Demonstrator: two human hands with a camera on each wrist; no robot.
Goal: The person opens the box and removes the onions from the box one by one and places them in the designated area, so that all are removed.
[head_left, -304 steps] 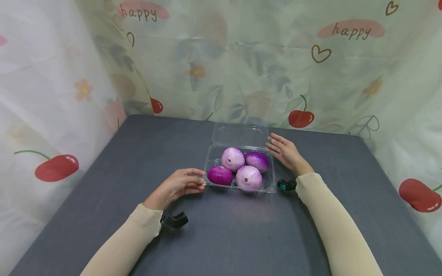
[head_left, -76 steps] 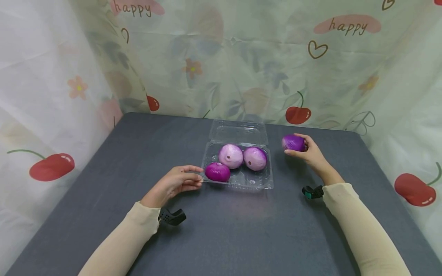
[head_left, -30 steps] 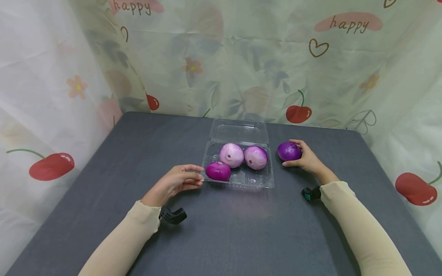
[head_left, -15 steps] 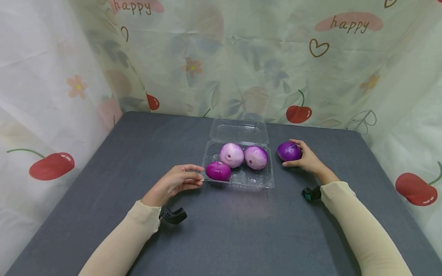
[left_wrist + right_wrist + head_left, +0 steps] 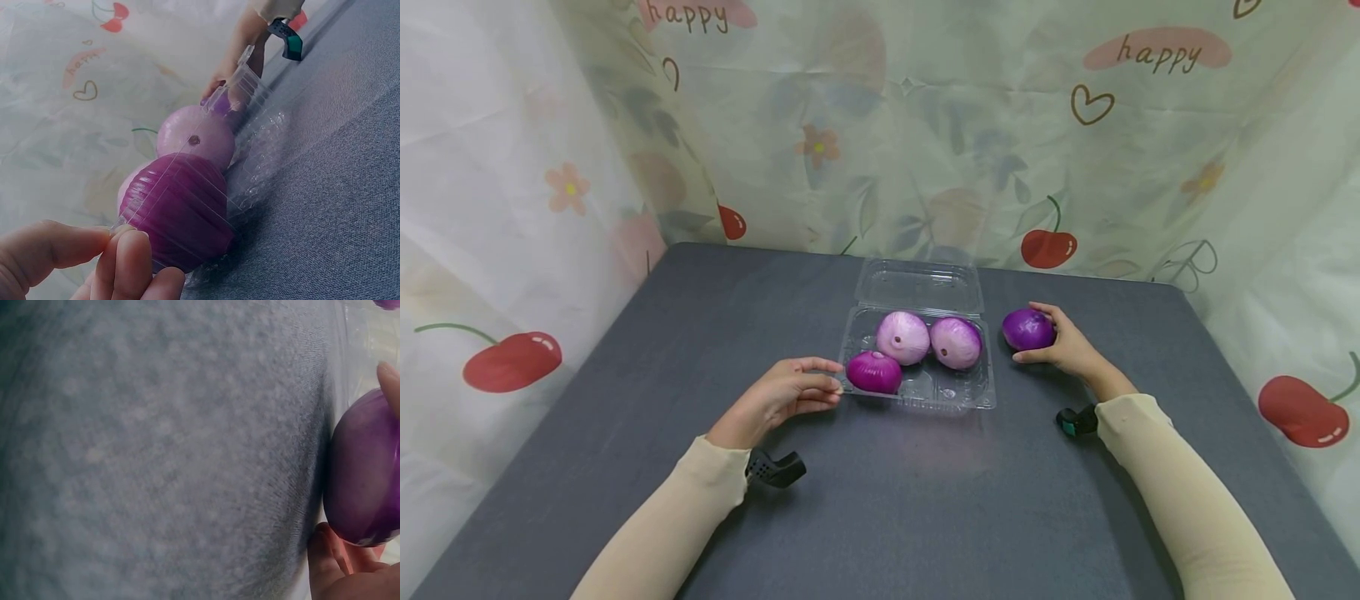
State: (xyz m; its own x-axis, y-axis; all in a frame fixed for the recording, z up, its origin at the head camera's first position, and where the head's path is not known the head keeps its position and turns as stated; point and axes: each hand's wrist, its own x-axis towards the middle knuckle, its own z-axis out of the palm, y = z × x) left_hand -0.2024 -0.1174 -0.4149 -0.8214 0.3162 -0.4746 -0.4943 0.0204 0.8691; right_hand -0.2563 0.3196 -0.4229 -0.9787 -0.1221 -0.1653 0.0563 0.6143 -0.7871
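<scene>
A clear plastic clamshell box (image 5: pixel 951 390) stands on the table with its lid (image 5: pixel 917 285) folded back. Three red onions lie in it: a deep magenta onion (image 5: pixel 874 372) at front left, a pale onion (image 5: pixel 902 337) behind it, and a pale-and-purple onion (image 5: pixel 956 342) at right. My left hand (image 5: pixel 781 397) pinches the box's left front corner between thumb and fingertips, as the left wrist view shows. To the right of the box, my right hand (image 5: pixel 1070 343) grips a dark purple onion (image 5: pixel 1027 328), thumb on the near side and fingers behind; the onion sits down at the table surface.
A dark grey cloth covers the table (image 5: pixel 880 517). Printed curtains (image 5: pixel 917 167) with cherries and hearts hang behind and at both sides. Each wrist wears a black camera mount, one on the left (image 5: pixel 777 469) and one on the right (image 5: pixel 1077 421).
Since the oldest frame, one onion has gone from the box to the table at right in my right hand. It came down after the 2.5 s frame; over the last second nothing visibly moves.
</scene>
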